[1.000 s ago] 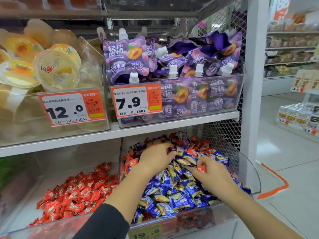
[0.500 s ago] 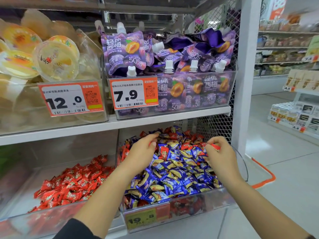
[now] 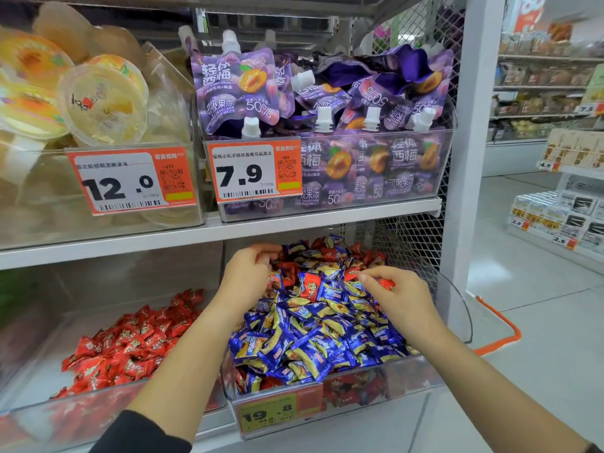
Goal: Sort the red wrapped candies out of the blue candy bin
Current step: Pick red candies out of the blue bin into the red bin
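Head view, looking down and forward at store shelving. On the lower shelf, right: a clear blue candy bin point(image 3: 457, 308) heaped with blue-and-yellow wrapped candies point(image 3: 313, 341), with red wrapped candies point(image 3: 310, 284) scattered through the upper, rear part of the heap. To its left, a neighbouring clear bin point(image 3: 39, 384) holding a pile of only red candies point(image 3: 130, 344).

Left hand point(image 3: 246, 277) reaching into the left rear of the blue bin, fingers curled down into the sweets near several red ones; whether anything is gripped there, impossible to tell. Right hand point(image 3: 392, 297) hovering over the right side of the heap, thumb and fingertips pinched on a red candy point(image 3: 387, 284), wrist raised slightly above the pile. Both forearms stretched forward from the bottom edge, a dark sleeve point(image 3: 140, 436) on the left one.

Step in hand, by judgement: picking out reds, with many left among the blues. Next move likely calls for carrying the pinched candy across to the red bin on the left, without dragging blue ones over the low front wall.

On the shelf above: purple spouted jelly pouches point(image 3: 235, 89), pale jelly cups point(image 3: 101, 103), and orange price tags point(image 3: 255, 173) reading 7.9 and 12.0.
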A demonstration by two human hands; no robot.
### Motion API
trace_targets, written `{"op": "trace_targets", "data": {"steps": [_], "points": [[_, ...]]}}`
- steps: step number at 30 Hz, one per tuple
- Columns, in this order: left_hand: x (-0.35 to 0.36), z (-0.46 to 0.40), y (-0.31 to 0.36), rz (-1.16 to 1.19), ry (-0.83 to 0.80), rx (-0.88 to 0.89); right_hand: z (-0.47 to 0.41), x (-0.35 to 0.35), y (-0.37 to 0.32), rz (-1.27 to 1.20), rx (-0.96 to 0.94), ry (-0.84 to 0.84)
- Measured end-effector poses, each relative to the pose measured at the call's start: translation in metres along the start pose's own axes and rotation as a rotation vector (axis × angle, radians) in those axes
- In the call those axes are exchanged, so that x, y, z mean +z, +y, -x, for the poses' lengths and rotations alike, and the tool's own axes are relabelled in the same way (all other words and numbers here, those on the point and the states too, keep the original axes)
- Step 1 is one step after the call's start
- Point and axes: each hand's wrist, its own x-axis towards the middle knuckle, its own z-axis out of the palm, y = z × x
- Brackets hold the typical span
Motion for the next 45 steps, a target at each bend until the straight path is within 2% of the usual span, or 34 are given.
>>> {"op": "trace_targets", "data": {"steps": [2, 4, 6, 8, 10, 12, 15, 18, 20, 25, 29, 35, 40, 42, 45], "points": [[-0.002, -0.001, 0.001, 0.102, -0.078, -0.049, -0.001, -0.003, -0.002, 0.017, -0.006, -0.019], [-0.005, -0.003, 0.000, 0.070, -0.140, -0.063, -0.001, -0.004, -0.006, 0.024, -0.020, -0.040], [-0.009, -0.007, -0.003, 0.029, -0.116, -0.056, -0.003, -0.002, -0.014, 0.073, -0.059, -0.062], [-0.013, -0.008, -0.004, -0.095, -0.041, -0.013, -0.007, 0.003, -0.024, 0.154, -0.095, -0.104], [-0.016, -0.005, -0.004, -0.337, -0.048, 0.035, -0.013, 0.014, -0.035, 0.262, -0.139, -0.146], [-0.016, 0.000, -0.005, -0.535, -0.109, 0.090, -0.017, 0.026, -0.042, 0.363, -0.227, -0.204], [-0.015, 0.010, -0.003, -0.668, -0.255, 0.099, -0.019, 0.048, -0.043, 0.539, -0.325, -0.329], [-0.013, 0.012, 0.002, -0.759, -0.376, 0.102, -0.020, 0.054, -0.039, 0.596, -0.360, -0.303], [-0.011, 0.011, 0.004, -0.733, -0.342, 0.110, -0.024, 0.048, -0.038, 0.535, -0.345, -0.249], [0.000, 0.000, 0.008, -0.595, -0.053, 0.101, -0.040, 0.014, -0.031, 0.324, -0.152, -0.145], [0.017, -0.011, 0.013, -0.571, -0.002, 0.046, -0.048, -0.012, -0.011, 0.206, 0.057, -0.089], [0.027, -0.053, 0.017, -0.724, -0.204, -0.123, -0.054, -0.021, 0.015, 0.215, 0.186, -0.103], [0.035, -0.062, 0.012, -0.782, -0.481, -0.179, -0.061, -0.013, 0.022, 0.531, 0.191, -0.263], [0.037, -0.058, 0.016, -0.783, -0.535, -0.131, -0.061, -0.005, 0.021, 0.556, 0.164, -0.361], [0.040, -0.051, 0.021, -0.679, -0.540, -0.014, -0.060, 0.007, 0.021, 0.463, 0.086, -0.425]]}}
